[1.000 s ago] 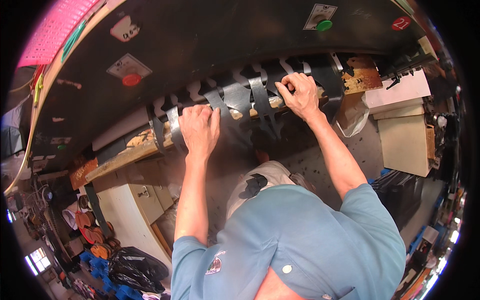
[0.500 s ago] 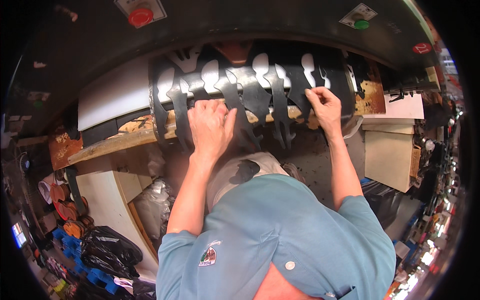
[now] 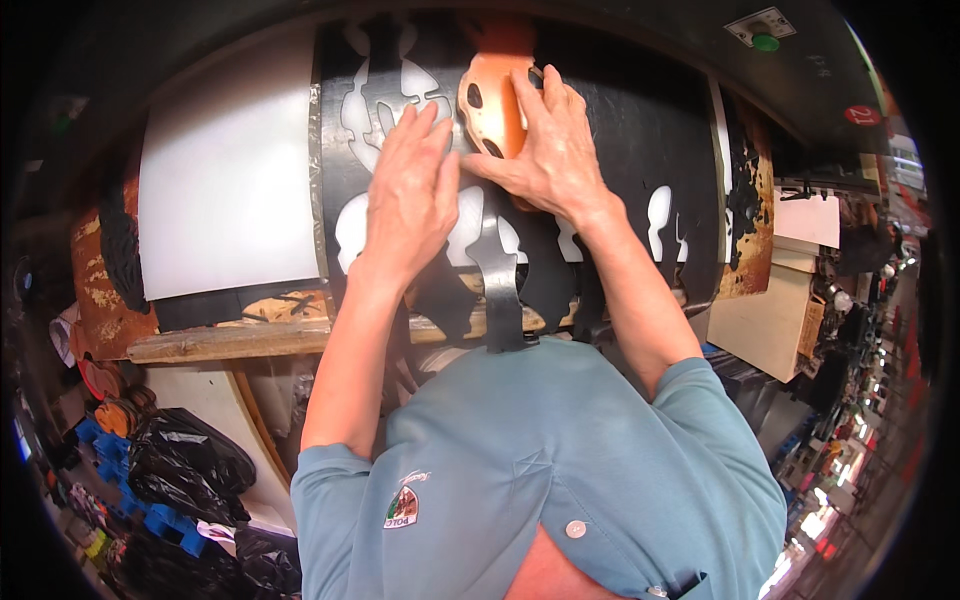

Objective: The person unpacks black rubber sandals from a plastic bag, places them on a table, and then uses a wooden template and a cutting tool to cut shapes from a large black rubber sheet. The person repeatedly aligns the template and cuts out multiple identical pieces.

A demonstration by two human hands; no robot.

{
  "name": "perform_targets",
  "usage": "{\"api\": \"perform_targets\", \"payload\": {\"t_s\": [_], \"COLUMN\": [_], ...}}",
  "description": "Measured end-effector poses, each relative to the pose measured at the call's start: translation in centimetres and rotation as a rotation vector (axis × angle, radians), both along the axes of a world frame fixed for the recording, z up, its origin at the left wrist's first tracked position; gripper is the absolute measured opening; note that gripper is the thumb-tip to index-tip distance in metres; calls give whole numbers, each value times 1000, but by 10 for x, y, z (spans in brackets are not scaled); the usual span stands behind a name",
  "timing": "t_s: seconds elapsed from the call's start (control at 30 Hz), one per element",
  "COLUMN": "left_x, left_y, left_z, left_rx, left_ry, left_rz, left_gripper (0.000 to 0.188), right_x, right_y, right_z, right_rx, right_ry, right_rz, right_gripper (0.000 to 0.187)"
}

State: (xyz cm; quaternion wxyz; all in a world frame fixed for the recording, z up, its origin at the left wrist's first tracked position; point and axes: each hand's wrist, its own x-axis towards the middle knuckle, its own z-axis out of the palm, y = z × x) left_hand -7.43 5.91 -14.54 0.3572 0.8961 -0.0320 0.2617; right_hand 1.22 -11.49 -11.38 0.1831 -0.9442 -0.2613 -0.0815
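A black sheet material [image 3: 640,120] with several cut-out holes covers the middle of the work surface, and white shows through the holes. My left hand [image 3: 410,185] lies over its left part, fingers stretched out beside the holes. My right hand [image 3: 560,150] grips an orange cutting die [image 3: 488,95] with dark oval openings; its fingers are on top and its thumb at the near end. The die rests on the sheet, partly hidden by this hand. Cut strips of the sheet, one a shiny strip [image 3: 497,280], hang over the near edge toward my shirt.
A white board [image 3: 235,180] lies left of the sheet. A wooden rail [image 3: 230,343] runs along the near edge. Overhead, a dark machine beam carries a green button [image 3: 766,42]. Black plastic bags [image 3: 190,465] and blue crates [image 3: 110,450] stand at lower left.
Both hands have moved from the sheet's near edge farther onto it. My right hand has let go of the sheet edge and taken hold of the orange die. The view has shifted, showing more work surface.
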Motion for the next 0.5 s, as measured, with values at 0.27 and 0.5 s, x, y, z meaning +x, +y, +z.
{"api": "perform_targets", "payload": {"t_s": [0.27, 0.5], "left_x": [0, 0], "left_y": [-14, -25], "left_z": [-17, 8], "left_rx": [208, 110], "left_ry": [116, 111], "left_rz": [-83, -75], "left_gripper": [46, 49], "right_x": [8, 29], "right_y": [-15, -61], "right_z": [4, 44], "right_rx": [102, 952], "right_ry": [71, 780], "right_rz": [-60, -20], "right_gripper": [93, 91]}}
